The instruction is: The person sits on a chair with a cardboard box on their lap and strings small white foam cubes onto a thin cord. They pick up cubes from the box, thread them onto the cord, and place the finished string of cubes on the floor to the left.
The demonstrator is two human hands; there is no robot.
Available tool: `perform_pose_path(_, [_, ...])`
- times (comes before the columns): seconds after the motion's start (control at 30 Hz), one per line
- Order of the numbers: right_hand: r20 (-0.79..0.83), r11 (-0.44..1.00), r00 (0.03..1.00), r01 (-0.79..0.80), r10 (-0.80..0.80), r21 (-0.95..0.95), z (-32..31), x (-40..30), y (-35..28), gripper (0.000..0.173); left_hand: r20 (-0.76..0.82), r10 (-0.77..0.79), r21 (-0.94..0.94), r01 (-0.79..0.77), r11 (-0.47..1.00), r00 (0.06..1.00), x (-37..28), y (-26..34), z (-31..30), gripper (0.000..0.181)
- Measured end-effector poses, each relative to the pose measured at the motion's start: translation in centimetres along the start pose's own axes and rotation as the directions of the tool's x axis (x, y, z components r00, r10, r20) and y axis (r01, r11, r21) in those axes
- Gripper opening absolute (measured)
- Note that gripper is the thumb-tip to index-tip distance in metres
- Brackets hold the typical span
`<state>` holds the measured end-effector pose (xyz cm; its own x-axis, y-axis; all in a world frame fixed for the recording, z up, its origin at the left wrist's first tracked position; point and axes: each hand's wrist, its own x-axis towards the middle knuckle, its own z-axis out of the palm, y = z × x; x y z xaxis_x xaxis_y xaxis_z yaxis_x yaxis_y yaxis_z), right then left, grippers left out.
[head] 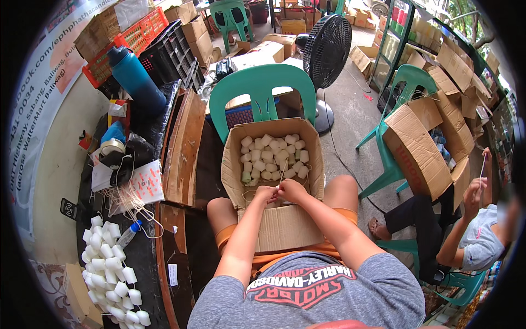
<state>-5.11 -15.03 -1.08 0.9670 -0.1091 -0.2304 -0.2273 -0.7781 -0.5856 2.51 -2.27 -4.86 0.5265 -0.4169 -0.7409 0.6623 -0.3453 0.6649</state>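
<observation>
An open cardboard box (273,128) sits before me, its near flap (283,230) folded down towards my lap. Inside lie many short white wax candles (267,155), a few of them pale green, with loose string among them. My left hand (266,194) and my right hand (291,191) meet over the box's near side, fingertips pinched close together. Both grip a thin pale string, perhaps a wick (283,169), which runs from the fingers towards the candles. The exact hold of the fingertips is too small to make out.
A green plastic chair (263,78) stands behind the box, next to a black fan (328,51). At left, a black table (144,263) bears strung white candles (109,267), string (131,201), and a blue bottle (135,80). A seated person (472,230) works at right near another box (427,144).
</observation>
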Motion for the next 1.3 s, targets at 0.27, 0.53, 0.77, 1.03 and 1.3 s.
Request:
perform_pose_path(0.27, [0.007,0.998,0.998,0.058,-0.058,0.014,1.2,0.3,1.0,0.021,-0.075,-0.022,0.122,0.031,0.992,0.997,1.9,-1.1,0.0,0.010])
perform_pose_path(0.53, [-0.103,0.995,0.992,0.065,-0.073,-0.072,1.1,0.0,0.6,0.016,0.037,-0.117,-0.167,0.121,0.978,0.992,0.5,-0.8,-0.5,0.006])
perform_pose_path(0.77, [-0.132,0.957,0.953,0.253,-0.272,-0.141,0.3,-0.6,-0.4,0.017,0.033,-0.091,-0.102,0.094,0.990,0.995,0.5,-1.3,-0.5,0.012])
perform_pose_path(1.03, [-0.158,0.894,0.881,0.445,-0.447,-0.052,0.1,0.0,0.2,0.011,0.010,-0.090,-0.244,0.089,0.966,0.996,0.6,-1.4,-0.9,0.014])
perform_pose_path(1.3, [-0.092,0.962,0.965,0.254,-0.244,0.106,0.6,0.0,0.0,0.013,0.029,-0.073,-0.095,0.075,0.993,0.997,0.4,-1.6,-0.7,0.013])
